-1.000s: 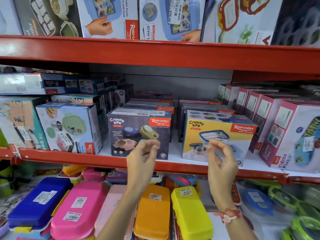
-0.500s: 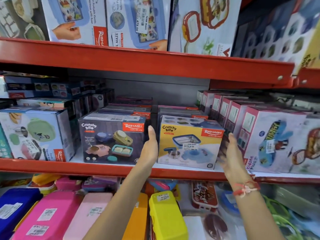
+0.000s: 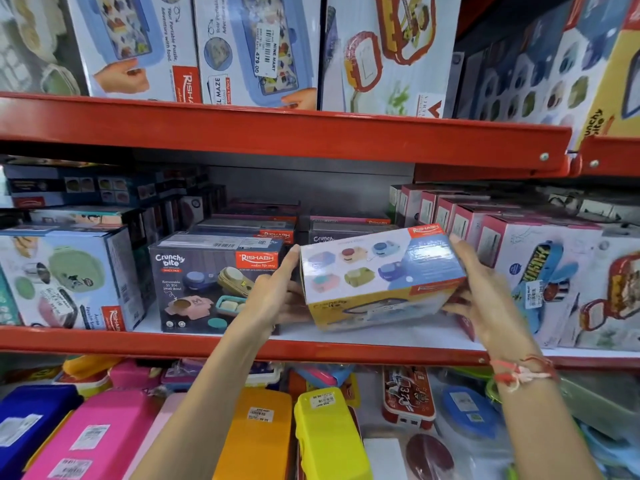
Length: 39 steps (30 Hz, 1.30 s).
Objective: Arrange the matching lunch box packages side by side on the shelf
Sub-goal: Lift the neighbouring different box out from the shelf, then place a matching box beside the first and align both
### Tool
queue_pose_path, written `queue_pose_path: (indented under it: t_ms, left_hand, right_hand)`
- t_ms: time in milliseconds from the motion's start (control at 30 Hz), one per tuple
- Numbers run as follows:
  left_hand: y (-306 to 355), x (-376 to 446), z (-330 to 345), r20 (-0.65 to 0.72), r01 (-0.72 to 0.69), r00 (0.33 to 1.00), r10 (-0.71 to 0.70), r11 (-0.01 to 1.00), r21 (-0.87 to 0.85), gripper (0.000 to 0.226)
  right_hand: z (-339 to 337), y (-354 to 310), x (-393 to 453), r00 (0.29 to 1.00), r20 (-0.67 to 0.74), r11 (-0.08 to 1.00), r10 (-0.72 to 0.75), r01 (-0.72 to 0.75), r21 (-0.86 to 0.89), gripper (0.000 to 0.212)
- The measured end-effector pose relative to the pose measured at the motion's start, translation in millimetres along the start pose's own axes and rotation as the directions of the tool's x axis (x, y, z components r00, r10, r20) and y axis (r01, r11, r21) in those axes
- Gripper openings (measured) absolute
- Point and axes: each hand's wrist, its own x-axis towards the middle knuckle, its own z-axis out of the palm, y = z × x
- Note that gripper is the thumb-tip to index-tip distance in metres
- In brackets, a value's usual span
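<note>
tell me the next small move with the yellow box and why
Probably level the yellow box and set it down beside the dark box. The left hand and right hand hold it tilted above the shelf, and both boxes read Crunchy bite.

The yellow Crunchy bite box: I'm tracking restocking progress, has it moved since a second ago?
Yes. The yellow box, gripped by both hands, is lifted and tipped forward; the dark Crunchy bite box beside it stayed flat.
</note>
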Motion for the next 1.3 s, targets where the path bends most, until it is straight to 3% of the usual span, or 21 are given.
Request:
queue_pose_path:
  t_ms: [67,167,367,500,600,867,1000,1133,1300]
  left_hand:
    - [2.5,-2.0,-4.6,-0.007,-0.007,1.000,0.007,0.999,-0.033,0.070]
    - [6.4,-5.2,-15.5,0.104,0.029,0.994,-0.021,0.997,-0.076,0.063]
    - [10.4,-11.2,-31.0,0.257,0.032,0.966,0.014,0.984,-0.174,0.018]
    - [5.6,-13.6,-29.1,0.276,0.040,0.961,0.012,0.982,-0.185,0.050]
    - [-0.7,-14.3,-21.1,0.227,0.030,0.974,0.010,0.985,-0.170,0.055]
    - [-1.8,-15.0,4.4,0.074,-0.220,0.967,0.243,0.948,-0.230,0.074]
    - [-6.4,-4.9,8.4,0.022,-0.231,0.969,0.247,0.929,-0.288,0.072]
    - [-19.6,0.8,11.3,-0.007,-0.225,0.971,0.239,0.903,-0.366,0.063]
    - [-42.1,6.8,15.6,-0.090,-0.284,0.958,0.270,0.930,-0.233,0.063]
  right_hand:
    - [-2.2,1.1,-0.8,0.998,0.052,0.999,-0.040,0.039,0.027,0.042]
    - [-7.4,1.4,0.9,0.990,0.123,0.995,-0.064,0.055,0.080,0.047]
    - [-14.8,-3.5,2.5,0.976,0.214,0.994,-0.043,0.019,0.112,0.049]
    - [-13.5,-7.6,5.5,0.972,0.231,0.991,-0.047,0.017,0.131,0.032]
    - [-14.5,-2.0,10.3,0.972,0.214,0.989,-0.098,0.070,0.134,0.047]
    - [-19.5,19.4,18.7,0.955,0.153,0.967,-0.255,0.256,0.012,0.044]
    - [-15.2,26.0,20.3,0.942,0.096,0.947,-0.321,0.319,0.030,0.063]
    - [-7.6,47.1,23.3,0.950,0.067,0.952,-0.306,0.306,0.006,0.069]
    - [1.2,74.8,19.4,0.953,0.029,0.952,-0.302,0.303,-0.040,0.070]
